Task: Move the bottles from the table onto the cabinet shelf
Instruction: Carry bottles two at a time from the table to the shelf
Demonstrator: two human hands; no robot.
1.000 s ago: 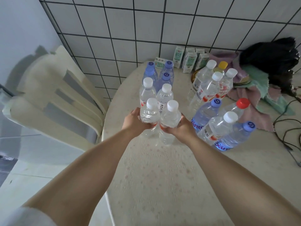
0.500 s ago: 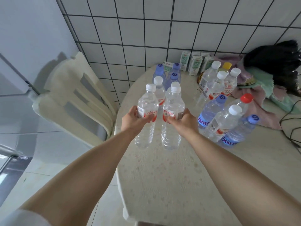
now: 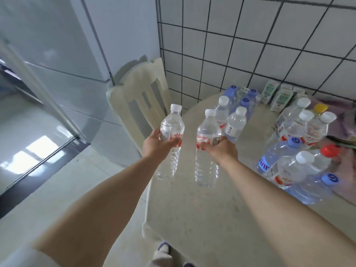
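Note:
My left hand (image 3: 156,144) grips a clear water bottle (image 3: 171,130) with a white cap and red label, held upright past the table's left edge. My right hand (image 3: 221,149) grips a second clear bottle (image 3: 207,135) of the same kind, upright above the beige round table (image 3: 202,218). Both bottles are off the tabletop. Several more bottles stay on the table: a group with white and blue caps (image 3: 236,114) behind my hands, and a larger cluster (image 3: 300,151) to the right with white, blue, red and yellow caps. No cabinet shelf is in view.
A cream plastic chair (image 3: 142,101) stands left of the table against the tiled wall (image 3: 250,45). A grey cupboard or fridge front (image 3: 57,54) fills the left. Small drink cartons (image 3: 279,95) line the wall. Cloths (image 3: 344,120) lie at the far right. A slippered foot (image 3: 163,249) shows below.
Both hands have lifted their bottles off the table and carried them leftward. The view has swung left, so the chair and the grey cupboard front now fill more of the frame.

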